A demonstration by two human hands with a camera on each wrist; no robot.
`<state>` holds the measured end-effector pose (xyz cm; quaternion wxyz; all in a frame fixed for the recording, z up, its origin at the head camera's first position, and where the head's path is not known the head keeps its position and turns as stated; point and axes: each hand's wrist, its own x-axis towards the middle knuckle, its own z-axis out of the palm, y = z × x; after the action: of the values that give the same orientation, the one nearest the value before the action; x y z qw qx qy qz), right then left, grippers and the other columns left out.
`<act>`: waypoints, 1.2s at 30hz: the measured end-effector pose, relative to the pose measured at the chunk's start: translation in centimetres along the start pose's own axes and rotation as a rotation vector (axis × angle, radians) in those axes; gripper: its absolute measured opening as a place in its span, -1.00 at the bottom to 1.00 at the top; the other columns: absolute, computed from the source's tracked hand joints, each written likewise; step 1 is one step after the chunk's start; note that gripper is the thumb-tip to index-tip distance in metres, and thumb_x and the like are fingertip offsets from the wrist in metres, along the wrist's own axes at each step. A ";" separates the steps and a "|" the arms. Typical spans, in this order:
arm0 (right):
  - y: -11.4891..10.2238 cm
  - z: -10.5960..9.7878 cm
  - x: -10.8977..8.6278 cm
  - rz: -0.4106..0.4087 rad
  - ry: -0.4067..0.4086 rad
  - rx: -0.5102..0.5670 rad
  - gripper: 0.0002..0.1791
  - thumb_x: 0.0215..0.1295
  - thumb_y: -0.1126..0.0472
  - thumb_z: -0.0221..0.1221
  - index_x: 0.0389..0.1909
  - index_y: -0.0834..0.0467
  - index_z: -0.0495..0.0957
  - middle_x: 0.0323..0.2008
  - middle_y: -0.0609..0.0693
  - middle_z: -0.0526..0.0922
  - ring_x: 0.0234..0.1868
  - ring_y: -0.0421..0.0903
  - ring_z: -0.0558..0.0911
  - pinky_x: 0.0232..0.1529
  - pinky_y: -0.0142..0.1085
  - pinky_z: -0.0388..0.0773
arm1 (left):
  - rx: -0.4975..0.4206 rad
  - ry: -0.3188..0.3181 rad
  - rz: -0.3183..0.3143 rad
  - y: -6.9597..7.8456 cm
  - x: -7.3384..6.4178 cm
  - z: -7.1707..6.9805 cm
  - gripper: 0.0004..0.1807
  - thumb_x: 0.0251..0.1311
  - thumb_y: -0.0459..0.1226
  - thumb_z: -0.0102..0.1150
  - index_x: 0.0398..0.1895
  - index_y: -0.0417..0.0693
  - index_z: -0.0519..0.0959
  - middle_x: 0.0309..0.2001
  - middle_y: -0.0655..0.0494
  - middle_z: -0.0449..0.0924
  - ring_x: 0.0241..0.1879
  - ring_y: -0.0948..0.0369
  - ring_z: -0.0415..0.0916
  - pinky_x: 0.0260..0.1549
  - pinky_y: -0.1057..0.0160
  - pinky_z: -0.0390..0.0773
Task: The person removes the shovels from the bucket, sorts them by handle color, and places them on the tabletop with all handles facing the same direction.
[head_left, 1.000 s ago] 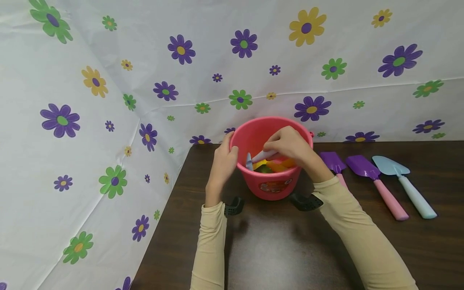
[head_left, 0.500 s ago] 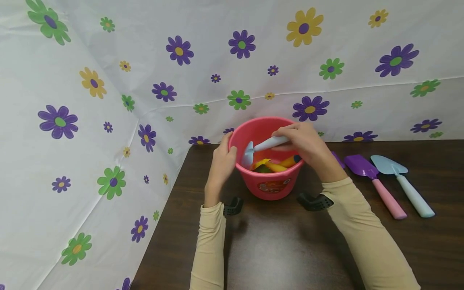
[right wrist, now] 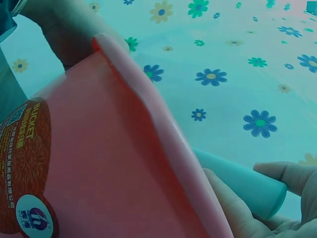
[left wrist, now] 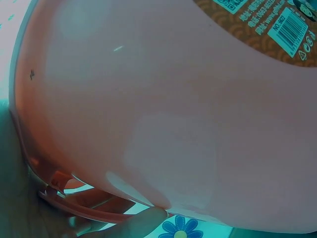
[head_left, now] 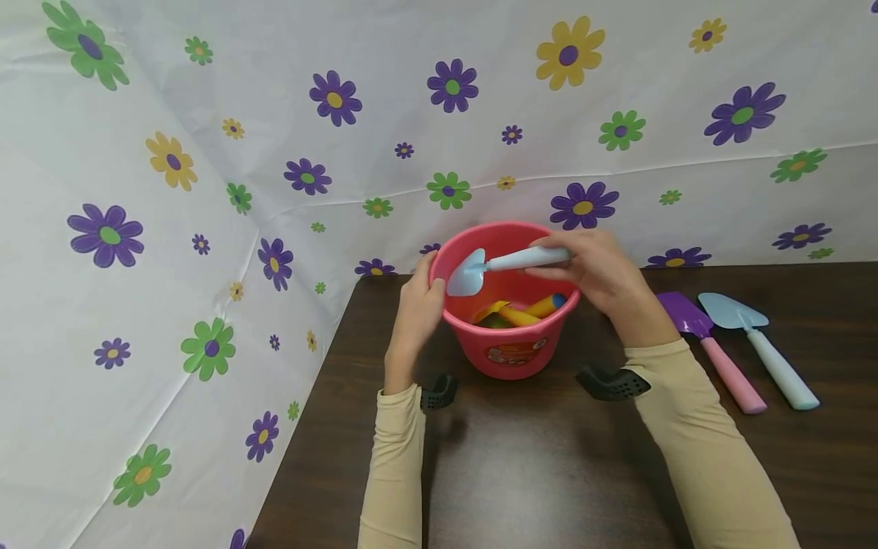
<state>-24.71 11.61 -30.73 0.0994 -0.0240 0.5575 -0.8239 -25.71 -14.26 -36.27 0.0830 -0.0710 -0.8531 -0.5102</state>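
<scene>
Now, right grip (head_left: 600,271): pinching light-blue trowel (head_left: 506,261) by its handle;
Left grip (head_left: 417,305): holding pink bucket (head_left: 473,343) by its left rim;
Table (head_left: 507,473), right: purple-bladed trowel (head_left: 716,356)

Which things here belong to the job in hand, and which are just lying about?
Seemingly in the job:
- light blue trowel, held by the right hand
- pink bucket, gripped by the left hand
- yellow-handled tools inside it, probably

Lying about:
- purple shovel with pink handle
- second light blue trowel, both on the table, perhaps from the same set
</scene>
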 end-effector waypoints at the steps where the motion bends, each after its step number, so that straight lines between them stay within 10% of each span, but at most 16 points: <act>1: 0.0 -0.1 -0.1 0.004 -0.004 0.019 -0.72 0.47 0.38 0.15 -0.38 0.16 0.79 -0.27 0.07 0.73 -0.20 0.00 0.81 -0.16 -0.18 0.74 | -0.001 -0.001 0.000 0.0 0.0 0.0 -0.40 0.45 -0.31 -0.05 0.55 -0.10 0.26 0.42 -0.06 0.44 0.34 -0.04 0.48 0.18 -0.06 0.58; 12: 0.1 -1.6 -1.2 0.020 -0.004 0.195 -0.86 0.43 0.39 0.20 -0.08 0.26 0.67 0.02 0.13 0.58 -0.08 0.03 0.79 -0.10 -0.14 0.73 | -0.010 -0.010 0.011 -0.2 -0.1 -0.1 -0.38 0.44 -0.28 -0.05 0.56 -0.09 0.24 0.42 -0.05 0.45 0.30 -0.04 0.52 0.15 -0.04 0.61; 25: 0.3 -3.0 -2.3 0.077 0.037 0.642 -0.51 0.44 0.47 0.14 0.34 0.20 0.36 0.51 0.04 0.11 0.55 0.17 0.16 0.22 0.01 0.52 | -0.024 -0.005 0.016 -0.2 0.0 0.0 -0.41 0.45 -0.31 -0.05 0.54 -0.10 0.26 0.37 -0.07 0.50 0.23 -0.04 0.58 0.11 0.00 0.64; 36: 0.2 -4.2 -2.9 0.071 0.063 0.956 -0.14 0.42 0.55 0.07 0.59 -0.07 -0.02 0.50 0.06 0.18 0.52 0.25 0.26 0.32 0.05 0.43 | 0.005 0.009 0.023 -0.3 0.1 0.1 -0.42 0.45 -0.31 -0.08 0.53 -0.10 0.29 0.36 -0.10 0.51 0.23 -0.05 0.58 0.14 -0.04 0.62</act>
<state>-22.44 15.92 -32.30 0.1104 0.0682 0.1195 -0.9843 -25.89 -14.27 -36.52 0.0930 -0.0784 -0.8530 -0.5075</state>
